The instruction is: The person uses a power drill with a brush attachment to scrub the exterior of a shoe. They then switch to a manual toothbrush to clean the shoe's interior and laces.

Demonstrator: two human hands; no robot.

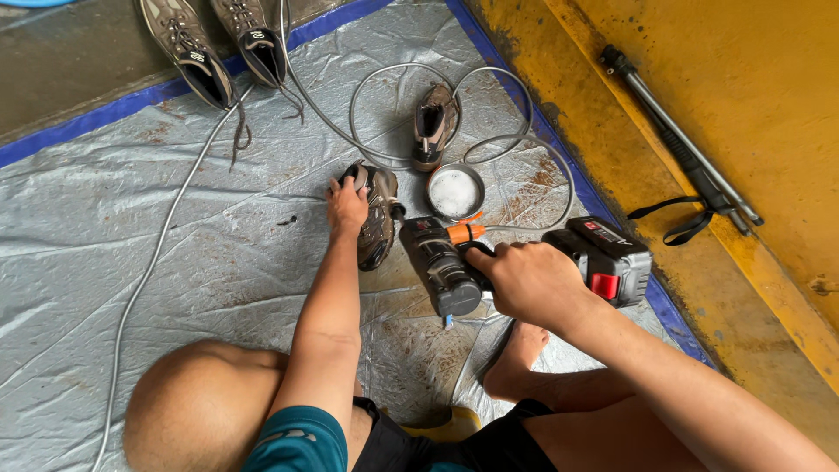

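A person squatted barefoot on a crinkled silver tarpaulin [131, 227] edged in blue, seen from above. The left hand [346, 206] pressed down on a worn brown shoe [376, 218] lying on the sheet, fingers curled over its heel end and holding it steady. The right hand [524, 281] was closed tight around the grip of a black cordless spray gun [441, 262], a blocky plastic tool with an orange fitting at its hose connection and a chunky battery pack [607, 258] with red catches at the rear. Its nozzle end pointed toward the shoe, close to it; whether the two touched could not be told.

A thin grey hose [524, 114] looped away from the tool in loose coils across the tarpaulin. Just beyond the shoe sat a small round metal bowl [455, 191] holding white foam, and past it a second brown shoe [433, 127] lay within the hose loops. Two more shoes [214, 48], grey-brown with trailing laces, rested at the sheet's far edge, well apart from the hands. The tarpaulin showed rusty, muddy smears around the work. To the right ran a scuffed yellow painted surface [769, 105], on which a folded black and silver tripod [677, 140] with a strap lay.
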